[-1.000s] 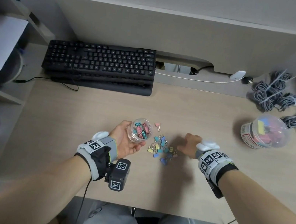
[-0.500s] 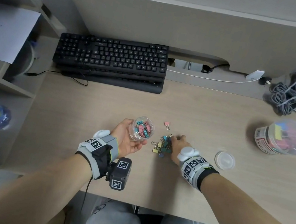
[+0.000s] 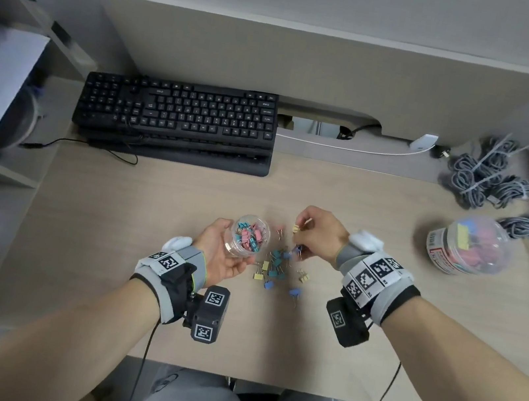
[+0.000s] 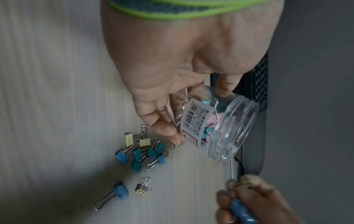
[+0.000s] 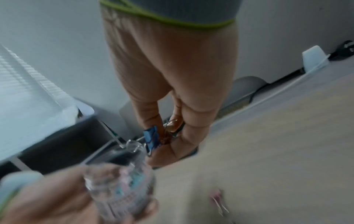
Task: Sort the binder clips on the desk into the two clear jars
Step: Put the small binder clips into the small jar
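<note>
Clips [image 3: 295, 228] pinched in right hand [image 3: 318, 235]

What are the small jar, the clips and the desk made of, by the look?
Small jar: clear glossy plastic, likely; contents show through, threaded rim, paper barcode label.
Clips: coloured bodies, probably painted metal; shiny wire handles look like bare steel.
Desk: pale matte wood-grain surface, probably laminate; faint streaks show in the left wrist view.

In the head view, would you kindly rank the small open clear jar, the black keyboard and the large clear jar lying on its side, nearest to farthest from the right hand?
From the right hand:
1. Small open clear jar, just left, held in the left hand.
2. Large clear jar lying on its side, off to the right.
3. Black keyboard, far back-left.
</note>
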